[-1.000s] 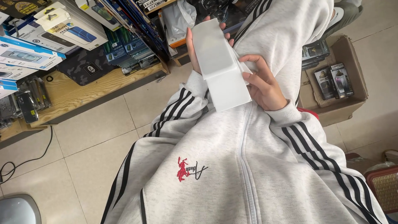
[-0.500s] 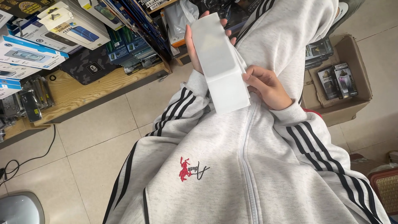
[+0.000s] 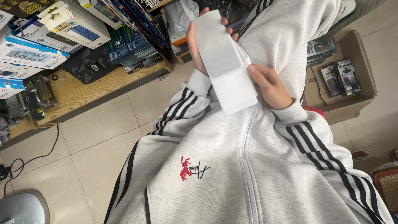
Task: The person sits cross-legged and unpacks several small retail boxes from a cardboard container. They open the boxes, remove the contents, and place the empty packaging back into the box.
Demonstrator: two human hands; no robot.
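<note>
While the left hand (image 3: 195, 45) clasps the long white packet (image 3: 226, 62) from behind, its lower end rests against the right hand (image 3: 269, 85), whose fingers curl on its edge.

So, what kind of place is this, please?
Probably a small phone accessory shop: boxed screen protectors piled on a wooden shelf, and a cardboard box of packaged goods on the tiled floor.

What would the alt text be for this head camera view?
Seen from above, a person in a grey striped jacket holds a long white box in both hands: left hand behind it, right hand at its side. Boxed goods crowd a wooden shelf over a tiled floor.
</note>
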